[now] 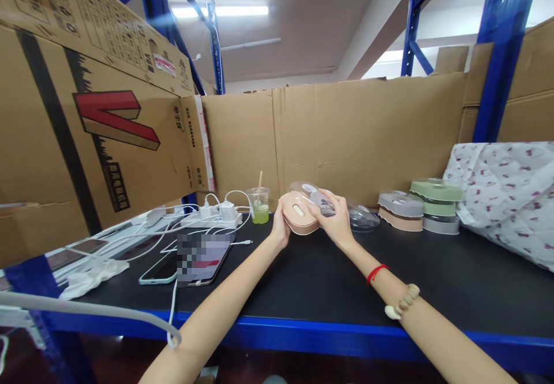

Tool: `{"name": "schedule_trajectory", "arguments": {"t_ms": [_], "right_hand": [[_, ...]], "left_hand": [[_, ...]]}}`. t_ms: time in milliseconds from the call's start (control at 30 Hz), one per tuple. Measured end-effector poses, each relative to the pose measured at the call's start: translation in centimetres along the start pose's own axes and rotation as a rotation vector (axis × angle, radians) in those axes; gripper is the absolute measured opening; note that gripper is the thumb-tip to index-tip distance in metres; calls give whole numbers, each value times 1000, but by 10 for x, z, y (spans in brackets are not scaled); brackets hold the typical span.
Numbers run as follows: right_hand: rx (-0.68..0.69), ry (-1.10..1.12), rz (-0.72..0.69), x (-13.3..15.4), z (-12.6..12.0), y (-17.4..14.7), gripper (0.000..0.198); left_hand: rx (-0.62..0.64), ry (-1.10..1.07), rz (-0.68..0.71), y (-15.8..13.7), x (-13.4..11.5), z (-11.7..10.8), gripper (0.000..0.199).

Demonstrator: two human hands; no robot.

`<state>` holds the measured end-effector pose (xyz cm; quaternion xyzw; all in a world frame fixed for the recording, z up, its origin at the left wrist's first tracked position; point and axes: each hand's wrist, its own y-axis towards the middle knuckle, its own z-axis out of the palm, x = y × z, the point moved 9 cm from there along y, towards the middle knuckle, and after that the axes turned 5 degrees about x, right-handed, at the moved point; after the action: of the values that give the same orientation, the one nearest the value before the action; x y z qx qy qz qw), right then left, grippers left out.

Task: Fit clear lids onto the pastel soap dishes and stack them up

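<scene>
A pale pink, rounded plastic box (pixel 300 213) with a light oval slot in its top is held up above the black shelf, tilted toward me. My left hand (pixel 280 222) grips its left side. The fingers of my right hand (pixel 336 219) are closed on its right edge, with the thumb at the top face. Just behind the box and my right fingers show clear plastic lids (pixel 309 188), partly hidden. Another clear lid (pixel 363 218) lies on the shelf to the right of my right hand.
Stacked boxes in grey and pink (pixel 400 213) and in green (pixel 436 190) stand at the right beside a patterned white cloth (pixel 506 193). Left are a cup of green drink (pixel 260 213), a power strip (pixel 212 219), cables and phones (pixel 208 263). Cardboard (pixel 367 135) walls the back.
</scene>
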<state>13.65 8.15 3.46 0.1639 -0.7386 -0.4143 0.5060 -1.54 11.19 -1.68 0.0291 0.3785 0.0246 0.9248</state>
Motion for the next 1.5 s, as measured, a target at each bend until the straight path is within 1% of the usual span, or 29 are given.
{"name": "schedule_trajectory", "arguments": {"t_ms": [100, 200, 400, 667, 900, 1067, 1200, 1333, 1500], "right_hand": [[50, -21, -43, 5, 4, -2, 60], [85, -42, -76, 7, 8, -4, 57], [149, -15, -76, 3, 15, -5, 54], [162, 21, -39, -1, 18, -5, 57], [167, 43, -50, -1, 19, -5, 55], [201, 12, -72, 1, 22, -6, 57], [218, -12, -80, 3, 24, -7, 57], [243, -28, -100, 7, 24, -7, 58], [287, -33, -126, 7, 27, -7, 57]], "left_hand": [[-7, 20, 10, 0, -3, -1, 42], [12, 37, 7, 1, -4, -1, 41], [32, 59, -20, 2, -1, -3, 42], [41, 143, -31, -3, -1, 0, 28], [27, 108, -24, -5, -3, 2, 30], [8, 79, -38, -3, 0, -1, 31], [13, 46, -17, -2, -2, -2, 30], [30, 54, -5, -1, -5, 0, 31], [14, 88, 7, -1, -8, -1, 27]]}}
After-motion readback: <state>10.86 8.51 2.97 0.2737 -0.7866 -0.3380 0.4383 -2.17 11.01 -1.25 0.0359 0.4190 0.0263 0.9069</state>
